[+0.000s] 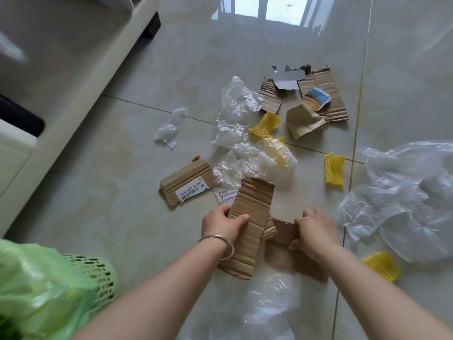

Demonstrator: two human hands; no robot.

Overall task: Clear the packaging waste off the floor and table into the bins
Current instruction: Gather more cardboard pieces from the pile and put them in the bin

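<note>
Hands (224, 223) (315, 230) w/ 2 cardboard pcs (247, 224) (289, 251)

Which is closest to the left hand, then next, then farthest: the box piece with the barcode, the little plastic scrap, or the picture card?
From the left hand:
1. Barcode piece, just up and left.
2. Plastic scrap, farther up, left.
3. Picture card, far up, right, on cardboard.

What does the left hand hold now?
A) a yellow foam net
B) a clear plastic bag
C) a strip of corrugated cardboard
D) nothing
C: the left hand grips the strip of corrugated cardboard, thumb across its ribbed face.
</note>
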